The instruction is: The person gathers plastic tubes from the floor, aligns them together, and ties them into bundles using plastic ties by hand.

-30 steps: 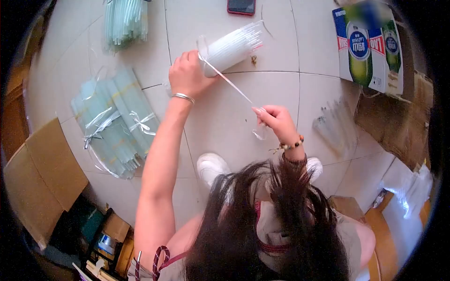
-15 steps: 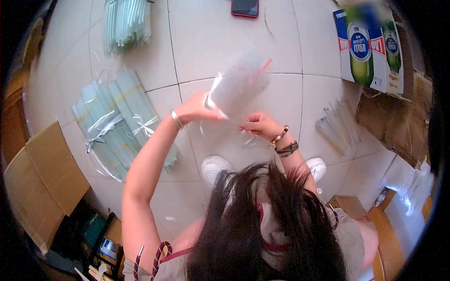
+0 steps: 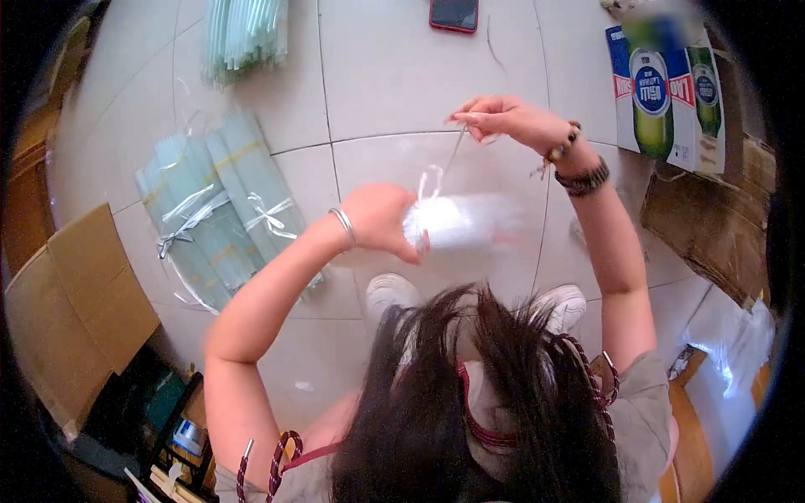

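Note:
My left hand [image 3: 381,220] is closed round the end of a translucent plastic bundle [image 3: 457,222], which lies level above the floor and is smeared by motion. A thin white tie strip [image 3: 455,152] runs up from the bundle, with a small loop near its base. My right hand [image 3: 503,120], raised up and to the right of the bundle, pinches the strip's upper end between thumb and fingers. To the left on the floor lie long pale-green plastic tube bundles [image 3: 226,239], bound with white strips and yellow bands.
Another bundle of pale tubes [image 3: 243,38] lies at the top left. A red-edged phone [image 3: 454,12] is on the tiled floor [image 3: 402,92]. At the right stand a printed beer carton [image 3: 662,101] and brown cardboard [image 3: 696,222]; a cardboard sheet [image 3: 84,293] leans at the left.
My right hand has moved up and right, drawing the strip out from the bundle. The bundle has turned from slanting upward to lying level, still in my left hand.

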Tool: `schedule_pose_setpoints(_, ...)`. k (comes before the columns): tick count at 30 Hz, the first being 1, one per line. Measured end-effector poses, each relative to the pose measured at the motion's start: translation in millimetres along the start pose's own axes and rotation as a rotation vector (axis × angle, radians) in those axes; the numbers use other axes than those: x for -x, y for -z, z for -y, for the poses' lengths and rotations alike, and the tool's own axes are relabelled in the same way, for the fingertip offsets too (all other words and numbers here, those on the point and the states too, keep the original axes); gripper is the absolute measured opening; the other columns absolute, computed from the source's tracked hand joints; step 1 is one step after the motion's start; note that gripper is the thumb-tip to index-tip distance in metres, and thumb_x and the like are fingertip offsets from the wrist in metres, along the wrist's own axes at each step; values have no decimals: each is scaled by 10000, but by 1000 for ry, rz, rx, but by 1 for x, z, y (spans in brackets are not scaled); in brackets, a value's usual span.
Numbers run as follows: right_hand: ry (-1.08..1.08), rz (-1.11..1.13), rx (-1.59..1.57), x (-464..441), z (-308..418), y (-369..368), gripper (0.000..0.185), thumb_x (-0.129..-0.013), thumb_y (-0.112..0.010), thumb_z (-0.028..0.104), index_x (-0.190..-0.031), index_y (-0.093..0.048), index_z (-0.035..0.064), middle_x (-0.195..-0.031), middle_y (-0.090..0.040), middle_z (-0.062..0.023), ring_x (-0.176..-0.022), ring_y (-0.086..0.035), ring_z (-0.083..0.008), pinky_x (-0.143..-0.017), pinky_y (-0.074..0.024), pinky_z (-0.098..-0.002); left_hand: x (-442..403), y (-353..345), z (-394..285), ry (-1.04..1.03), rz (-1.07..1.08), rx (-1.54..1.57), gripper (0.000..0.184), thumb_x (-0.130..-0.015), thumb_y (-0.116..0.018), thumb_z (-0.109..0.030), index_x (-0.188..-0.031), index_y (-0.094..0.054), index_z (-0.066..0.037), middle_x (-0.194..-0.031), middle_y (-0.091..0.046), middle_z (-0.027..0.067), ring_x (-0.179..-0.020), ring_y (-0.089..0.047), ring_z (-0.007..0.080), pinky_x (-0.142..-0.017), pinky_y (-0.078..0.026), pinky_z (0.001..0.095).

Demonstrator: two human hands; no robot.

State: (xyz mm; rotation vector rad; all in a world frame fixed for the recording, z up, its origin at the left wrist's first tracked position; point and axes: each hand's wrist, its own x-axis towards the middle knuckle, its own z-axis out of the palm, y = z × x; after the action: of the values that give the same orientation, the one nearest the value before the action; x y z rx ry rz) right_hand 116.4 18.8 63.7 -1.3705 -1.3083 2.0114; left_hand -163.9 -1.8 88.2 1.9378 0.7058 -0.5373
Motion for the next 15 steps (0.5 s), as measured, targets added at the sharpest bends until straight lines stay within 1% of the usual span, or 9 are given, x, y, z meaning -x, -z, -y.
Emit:
schedule_pose_setpoints(1, 82, -72, 279, 14, 28, -9, 279, -912, -626, 230, -733, -654, 17, -1229, -614, -154, -1227, -536, -251, -967, -459, -442, -2, -1, 0, 128, -65, 10, 604, -535, -812, -462, -958, -671, -55, -882, -677, 183, -840, -658, 348, -786, -514, 411)
schedule_pose_setpoints(2, 166, -139, 558, 28, 52, -23, 279, -903, -637, 220, -714, -652, 16, -1224, -614, -162, -1231, -532, -259, -985, -439, -456, -2, 2, 2, 145, -119, 51, 607, -528, -805, -471, -949, -672, -55, -878, -681, 175, -835, -661, 334, -781, -516, 400)
schedule_pose_setpoints(4, 686, -417, 823, 62, 76, -63, 254, -878, -661, 174, -675, -646, 22, -1162, -624, -180, -1196, -541, -314, -1011, -400, -491, -1, 14, 13, 184, -221, 132, 613, -515, -791, -490, -931, -673, -55, -868, -690, 160, -825, -668, 305, -770, -518, 377)
schedule_pose_setpoints(6, 757, -208, 753, 86, 77, -92, 210, -852, -681, 134, -685, -644, 12, -1164, -606, -196, -1204, -523, -357, -1041, -366, -501, 1, 27, 16, 191, -266, 294, 656, -526, -813, -471, -1005, -664, -48, -932, -694, 131, -864, -666, 252, -811, -506, 343)
schedule_pose_setpoints(8, 727, 68, 337, 80, 43, -102, 211, -868, -666, 132, -692, -657, 17, -1220, -584, -190, -1219, -515, -341, -1061, -346, -516, 1, 34, 26, 125, -334, 455, 678, -530, -829, -453, -1043, -658, -44, -959, -692, 121, -877, -662, 234, -829, -500, 330)
schedule_pose_setpoints(9, 696, 142, 80, 71, 12, -108, 209, -880, -648, 136, -707, -658, 19, -1206, -590, -176, -1213, -522, -332, -1068, -344, -514, 3, 40, 24, 116, -326, 523, 677, -529, -858, -383, -1071, -648, -35, -975, -691, 117, -884, -657, 222, -844, -496, 324)
schedule_pose_setpoints(11, 613, 214, -489, 49, -58, -119, 209, -906, -600, 149, -751, -656, 19, -1135, -621, -137, -1186, -547, -312, -1082, -348, -499, 2, 38, 23, 22, -437, 557, 669, -532, -860, -338, -1091, -635, -47, -998, -681, 115, -910, -651, 236, -855, -496, 335)
schedule_pose_setpoints(13, 393, 213, -1037, 26, -93, -123, 215, -933, -567, 204, -870, -662, 23, -1100, -647, -114, -1167, -565, -285, -1081, -365, -476, 1, 30, 22, -75, -546, 501, 667, -538, -857, -297, -1115, -620, -63, -1027, -669, 106, -938, -643, 248, -871, -493, 348)
schedule_pose_setpoints(15, 51, 200, -1494, 4, -98, -127, 308, -960, -558, 297, -1051, -680, 30, -1141, -651, -117, -1169, -563, -255, -1067, -385, -454, -2, 19, 22, -179, -651, 353, 671, -545, -850, -260, -1143, -604, -82, -1063, -652, 89, -968, -632, 259, -891, -489, 362)
